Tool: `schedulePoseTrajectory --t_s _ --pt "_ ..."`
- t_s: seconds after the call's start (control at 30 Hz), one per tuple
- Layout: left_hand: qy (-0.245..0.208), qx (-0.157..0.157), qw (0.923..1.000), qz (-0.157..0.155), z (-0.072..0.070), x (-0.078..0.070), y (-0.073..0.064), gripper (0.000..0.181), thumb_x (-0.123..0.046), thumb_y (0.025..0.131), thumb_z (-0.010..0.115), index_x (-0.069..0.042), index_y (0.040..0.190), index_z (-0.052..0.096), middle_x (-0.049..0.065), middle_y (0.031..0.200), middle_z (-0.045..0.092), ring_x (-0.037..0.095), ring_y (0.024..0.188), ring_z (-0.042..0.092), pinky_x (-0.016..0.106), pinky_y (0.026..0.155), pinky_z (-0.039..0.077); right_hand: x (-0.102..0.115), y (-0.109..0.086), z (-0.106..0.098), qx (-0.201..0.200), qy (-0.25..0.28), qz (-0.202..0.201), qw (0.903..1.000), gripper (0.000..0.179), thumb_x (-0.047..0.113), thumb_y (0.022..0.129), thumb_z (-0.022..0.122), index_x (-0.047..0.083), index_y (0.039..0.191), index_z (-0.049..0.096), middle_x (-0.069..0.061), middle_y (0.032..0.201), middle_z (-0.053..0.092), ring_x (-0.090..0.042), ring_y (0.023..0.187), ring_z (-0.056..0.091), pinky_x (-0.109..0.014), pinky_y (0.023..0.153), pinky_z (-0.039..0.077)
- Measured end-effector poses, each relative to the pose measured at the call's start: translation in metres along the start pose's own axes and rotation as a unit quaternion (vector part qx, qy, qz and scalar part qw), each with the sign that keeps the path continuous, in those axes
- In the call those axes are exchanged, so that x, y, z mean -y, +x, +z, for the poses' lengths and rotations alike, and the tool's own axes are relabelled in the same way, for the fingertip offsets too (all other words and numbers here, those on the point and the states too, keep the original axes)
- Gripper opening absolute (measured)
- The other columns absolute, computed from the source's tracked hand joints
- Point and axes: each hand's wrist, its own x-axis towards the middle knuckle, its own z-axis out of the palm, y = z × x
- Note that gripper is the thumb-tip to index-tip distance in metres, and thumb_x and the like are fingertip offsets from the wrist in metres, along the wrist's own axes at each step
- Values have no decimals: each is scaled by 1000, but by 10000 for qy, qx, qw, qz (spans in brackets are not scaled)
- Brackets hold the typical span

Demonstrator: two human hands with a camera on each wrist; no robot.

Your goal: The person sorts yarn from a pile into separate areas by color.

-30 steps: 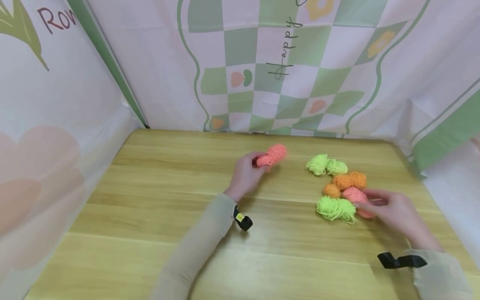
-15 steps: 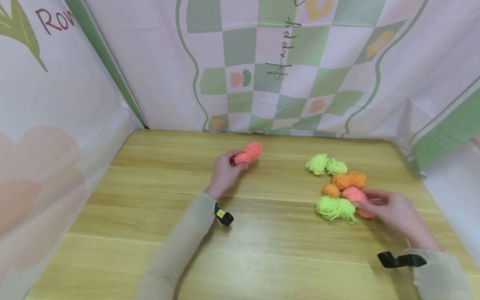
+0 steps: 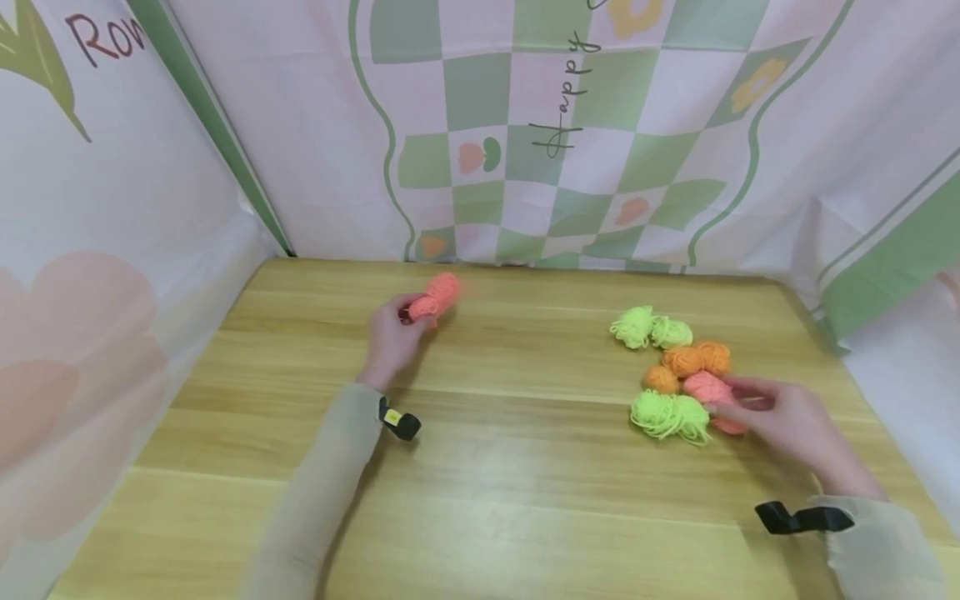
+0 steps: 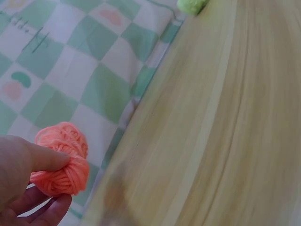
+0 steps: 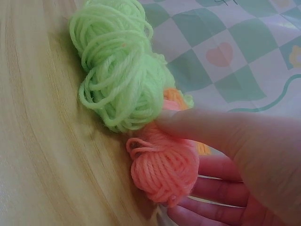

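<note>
My left hand (image 3: 392, 337) grips a coral-pink yarn skein (image 3: 437, 296), pinched in at its middle, above the far left part of the table. In the left wrist view the thumb lies across that skein (image 4: 63, 174), fingers underneath. On the right, my right hand (image 3: 787, 421) holds a second pink skein (image 5: 164, 167) between thumb and fingers, low at the table. Against it lies a lime-green skein (image 3: 670, 415) with loose loops. Orange yarn (image 3: 697, 359) and a small orange ball (image 3: 662, 379) sit just behind. The right fingers are partly hidden behind the pink skein.
Another lime-green skein (image 3: 651, 327) lies at the back of the right-hand group. The wooden table (image 3: 480, 492) ends at a checked green-and-white curtain (image 3: 525, 167) behind, with printed cloth (image 3: 82, 333) along the left side.
My left hand has carried its pink skein leftward across the far part of the table. The right hand and the yarn group beside it have stayed in place.
</note>
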Motion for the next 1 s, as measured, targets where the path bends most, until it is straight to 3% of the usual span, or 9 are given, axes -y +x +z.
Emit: schedulePoseTrajectory --t_s 0.7,1.0 --pt "387 -810 9935 -704 -83 44 3 40 -5 94 72 3 133 62 20 121 64 30 107 59 41 95 50 0 -2 -4 178 -78 -26 9998 79 42 86 82 -6 142 53 -27 118 68 -34 96 70 -18 73 49" --pt "445 -1095 9884 -957 -112 58 4 42 -4 93 73 3 133 62 20 119 64 27 105 58 33 92 48 0 -5 -4 90 -140 -167 9997 76 39 87 83 -9 138 55 -29 117 68 -34 95 70 -16 72 50"
